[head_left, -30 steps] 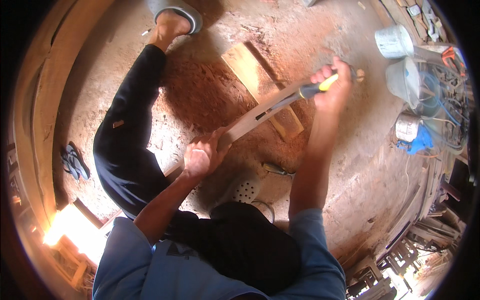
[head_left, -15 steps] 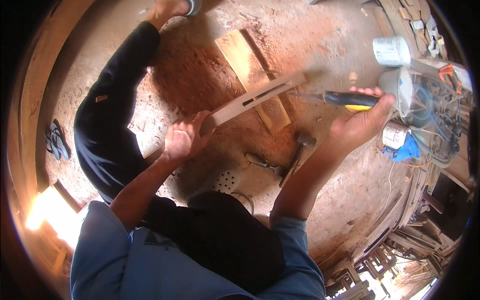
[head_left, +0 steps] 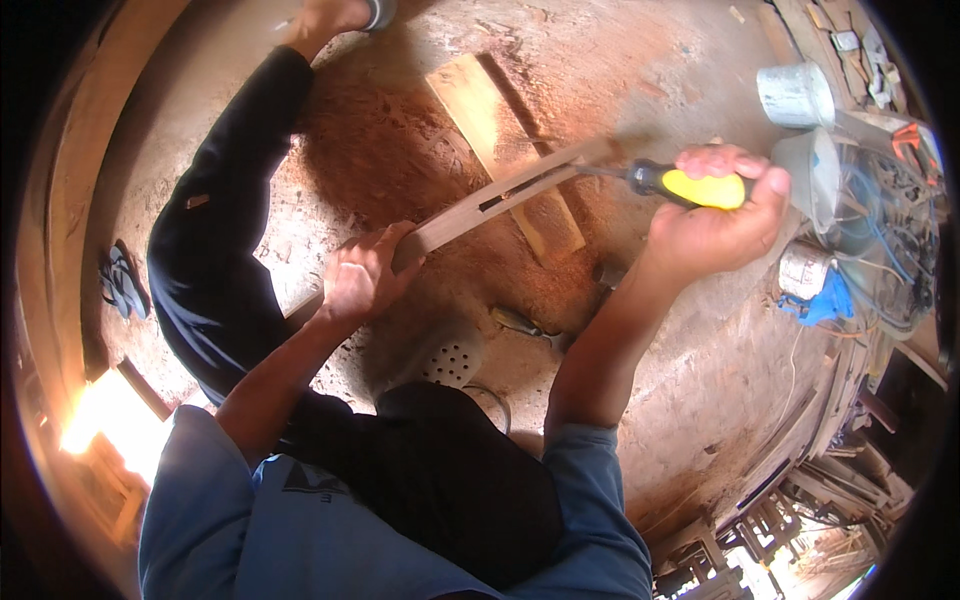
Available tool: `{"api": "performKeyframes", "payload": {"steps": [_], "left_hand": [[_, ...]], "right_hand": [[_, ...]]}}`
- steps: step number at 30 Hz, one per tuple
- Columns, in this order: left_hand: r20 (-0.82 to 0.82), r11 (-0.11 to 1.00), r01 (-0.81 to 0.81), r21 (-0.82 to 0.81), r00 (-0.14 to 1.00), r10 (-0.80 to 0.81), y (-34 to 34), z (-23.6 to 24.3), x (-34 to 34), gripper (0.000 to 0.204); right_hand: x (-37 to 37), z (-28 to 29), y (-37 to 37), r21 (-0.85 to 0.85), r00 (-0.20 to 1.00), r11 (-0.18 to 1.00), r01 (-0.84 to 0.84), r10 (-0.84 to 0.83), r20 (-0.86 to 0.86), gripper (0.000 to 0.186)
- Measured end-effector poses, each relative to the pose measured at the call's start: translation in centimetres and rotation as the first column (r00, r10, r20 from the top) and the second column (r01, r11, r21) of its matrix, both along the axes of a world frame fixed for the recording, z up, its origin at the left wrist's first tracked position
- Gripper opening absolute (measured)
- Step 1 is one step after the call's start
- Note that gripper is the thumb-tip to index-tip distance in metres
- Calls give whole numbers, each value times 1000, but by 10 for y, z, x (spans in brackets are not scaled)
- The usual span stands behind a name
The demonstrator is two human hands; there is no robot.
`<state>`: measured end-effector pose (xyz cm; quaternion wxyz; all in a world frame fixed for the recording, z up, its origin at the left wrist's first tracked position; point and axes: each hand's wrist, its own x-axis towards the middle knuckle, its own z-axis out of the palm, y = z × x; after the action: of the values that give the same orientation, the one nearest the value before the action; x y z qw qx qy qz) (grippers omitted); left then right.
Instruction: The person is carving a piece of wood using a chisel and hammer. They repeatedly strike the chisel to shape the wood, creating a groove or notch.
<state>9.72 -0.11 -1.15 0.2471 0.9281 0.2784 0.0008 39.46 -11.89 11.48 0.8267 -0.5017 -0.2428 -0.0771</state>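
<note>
My left hand [head_left: 362, 275] is closed around a long wooden bar [head_left: 455, 225], which slants up to the right from beside my leg. A narrow dark slot [head_left: 492, 205] is cut along the bar's face. In my right hand [head_left: 720, 215] is a chisel [head_left: 705, 190] with a black and yellow handle. Its thin metal blade points left, and the tip meets or overlaps the far end of the slot; exact contact is blurred. Beneath the bar, a pale board [head_left: 475, 100] lies on the floor.
Another handled tool [head_left: 515, 320] lies near a round perforated piece [head_left: 450, 362]. A hammer head [head_left: 607, 275] shows beside my right forearm. Pails [head_left: 795, 97], a paint-smeared can [head_left: 803, 268] and tangled cables stand at right. Sandals [head_left: 122, 280] lie left; wood dust covers the floor.
My right hand has turned the chisel, showing more of the yellow handle, and brought its blade up and left to the bar's slot. My left hand keeps its grip, almost unmoved.
</note>
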Motion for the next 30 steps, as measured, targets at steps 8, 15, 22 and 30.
{"api": "performKeyframes", "payload": {"steps": [8,15,22,30], "left_hand": [[-66,998,-30,-60,997,26,1,6,1,46],[-17,996,-29,-79,999,27,3,6,5,45],[-97,993,-47,-109,995,36,3,7,1,45],[-44,994,-38,-100,998,33,2,5,0,46]], "right_hand": [[-4,-10,13,-163,898,911,-379,405,175,12],[-7,-12,11,-103,964,964,-245,254,79,14],[-13,-39,31,-195,999,980,22,-15,39,11],[-8,-87,32,-298,953,941,162,-227,-199,12]]}}
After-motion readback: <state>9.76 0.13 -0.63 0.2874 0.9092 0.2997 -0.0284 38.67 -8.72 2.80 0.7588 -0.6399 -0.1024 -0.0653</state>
